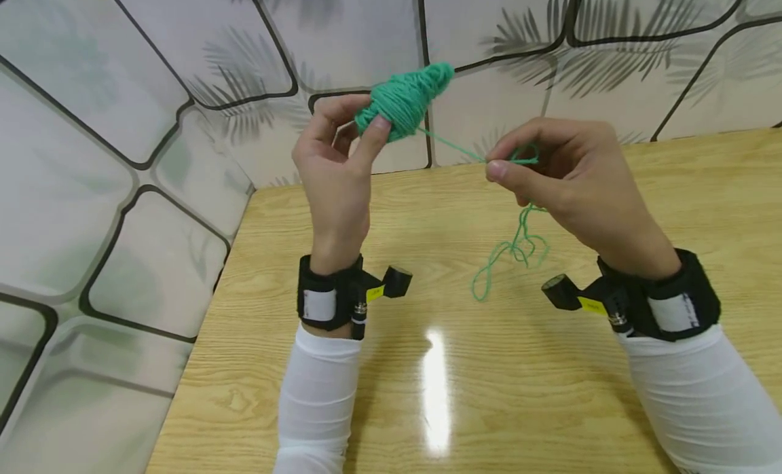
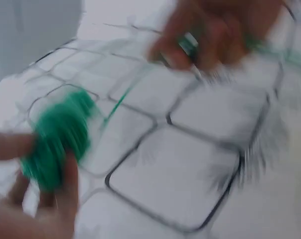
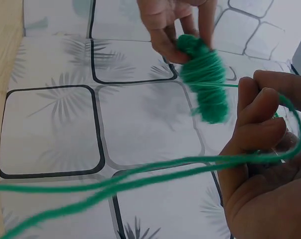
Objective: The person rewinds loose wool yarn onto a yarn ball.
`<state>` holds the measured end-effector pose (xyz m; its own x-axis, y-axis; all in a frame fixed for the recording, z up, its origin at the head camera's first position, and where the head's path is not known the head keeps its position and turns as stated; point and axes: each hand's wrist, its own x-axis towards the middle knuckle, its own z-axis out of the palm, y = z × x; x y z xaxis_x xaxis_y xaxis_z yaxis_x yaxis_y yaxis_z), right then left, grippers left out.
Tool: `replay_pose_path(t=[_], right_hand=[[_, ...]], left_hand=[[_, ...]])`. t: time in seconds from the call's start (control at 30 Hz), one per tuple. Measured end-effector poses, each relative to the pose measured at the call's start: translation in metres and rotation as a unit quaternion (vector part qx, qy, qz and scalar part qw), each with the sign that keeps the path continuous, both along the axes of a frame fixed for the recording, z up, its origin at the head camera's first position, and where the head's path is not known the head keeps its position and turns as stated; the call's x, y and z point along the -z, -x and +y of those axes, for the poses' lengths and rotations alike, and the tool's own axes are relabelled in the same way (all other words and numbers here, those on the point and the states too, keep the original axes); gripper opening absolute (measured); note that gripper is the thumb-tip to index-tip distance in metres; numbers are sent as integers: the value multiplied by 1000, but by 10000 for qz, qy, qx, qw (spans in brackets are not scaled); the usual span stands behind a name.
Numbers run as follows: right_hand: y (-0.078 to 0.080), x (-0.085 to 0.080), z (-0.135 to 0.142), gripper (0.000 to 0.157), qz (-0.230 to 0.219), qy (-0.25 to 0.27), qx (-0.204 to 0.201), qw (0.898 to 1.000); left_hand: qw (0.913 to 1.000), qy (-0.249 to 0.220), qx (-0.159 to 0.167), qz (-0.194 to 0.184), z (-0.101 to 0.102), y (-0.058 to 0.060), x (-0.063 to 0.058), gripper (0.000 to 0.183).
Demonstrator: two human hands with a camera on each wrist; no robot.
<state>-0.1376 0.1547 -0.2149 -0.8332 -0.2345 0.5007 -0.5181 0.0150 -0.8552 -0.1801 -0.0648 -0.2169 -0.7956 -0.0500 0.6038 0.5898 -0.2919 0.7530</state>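
A green ball of yarn [image 1: 400, 102], wound to a tapered shape, is held up in my left hand [image 1: 336, 161], pinched near its wide end between thumb and fingers. From its underside a taut strand [image 1: 452, 144] runs across to my right hand [image 1: 562, 175], whose thumb and forefinger pinch it. A small loop of yarn shows at those fingers. Below the right hand a loose, looped tail of yarn [image 1: 516, 250] hangs over the table. In the right wrist view, two green strands [image 3: 165, 167] trail away from the right palm. The left wrist view is blurred.
A light wood-grain table [image 1: 489, 379] lies beneath both hands. Patterned wall panels [image 1: 366, 39] with dark outlines and leaf prints stand behind it and along the left side. Each wrist wears a black strap [image 1: 330, 294] with a small camera.
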Motion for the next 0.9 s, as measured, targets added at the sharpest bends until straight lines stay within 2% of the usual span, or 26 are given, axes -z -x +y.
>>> replay_pose_path(t=[0.03, 0.07, 0.1, 0.13, 0.2, 0.23, 0.27, 0.3, 0.33, 0.37, 0.4, 0.47, 0.53, 0.6, 0.63, 0.7, 0.8, 0.9], right_hand=[[-1, -1, 0, 12, 37, -19, 34, 10000], [-2, -2, -1, 12, 74, -8, 80, 9999], [-4, -3, -1, 11, 117, 42, 107, 9999], [-4, -4, -1, 11, 135, 134, 98, 9998], [-3, -3, -1, 11, 161, 289, 97, 9994], [-2, -2, 0, 11, 187, 340, 107, 9992], [-1, -1, 0, 11, 218, 376, 111, 9990], [0, 0, 1, 12, 235, 400, 113, 9989], [1, 1, 1, 12, 240, 425, 105, 9988], [2, 1, 1, 11, 248, 427, 101, 9987], [3, 2, 1, 11, 263, 426, 79, 9987], [4, 3, 1, 11, 259, 440, 12, 9987], [5, 3, 0, 12, 165, 570, -182, 9981], [4, 3, -2, 12, 85, 567, -264, 9980], [3, 3, -3, 12, 32, 556, -270, 9981], [3, 3, -4, 12, -65, 536, -288, 9981], [3, 5, -2, 13, -155, 412, -261, 9987], [8, 8, 4, 16, -281, 172, -194, 9993]], left_hand=[[9965, 674, -480, -137, 0, -1, 1, 20], [9875, 1355, -751, -295, 1, -1, 2, 18], [9745, 2057, -773, -448, 1, -3, 3, 17], [9588, 2726, -551, -586, 1, -4, 3, 16], [9161, 3928, 274, -763, 1, -7, 2, 13], [8974, 4258, 862, -773, 1, -8, 2, 13], [8828, 4388, 1497, -752, 1, -10, 2, 12], [8729, 4339, 2116, -702, 1, -11, 2, 12], [8689, 4096, 2717, -588, 1, -12, 2, 13], [8693, 3657, 3284, -515, 0, -12, 2, 13], [8743, 3100, 3710, -418, -1, -13, 2, 14], [8877, 1763, 4250, -187, -3, -13, 2, 16], [8977, 361, 4390, 39, -5, -12, 1, 18], [9076, -703, 4134, 202, -5, -10, -1, 19], [9081, -1090, 4037, 216, -5, -9, -1, 20], [9156, -1407, 3764, 113, -5, -7, -2, 21], [9313, -1225, 3426, -179, -3, -6, -2, 22], [9421, -1088, 3137, -467, -4, -3, -1, 26]])
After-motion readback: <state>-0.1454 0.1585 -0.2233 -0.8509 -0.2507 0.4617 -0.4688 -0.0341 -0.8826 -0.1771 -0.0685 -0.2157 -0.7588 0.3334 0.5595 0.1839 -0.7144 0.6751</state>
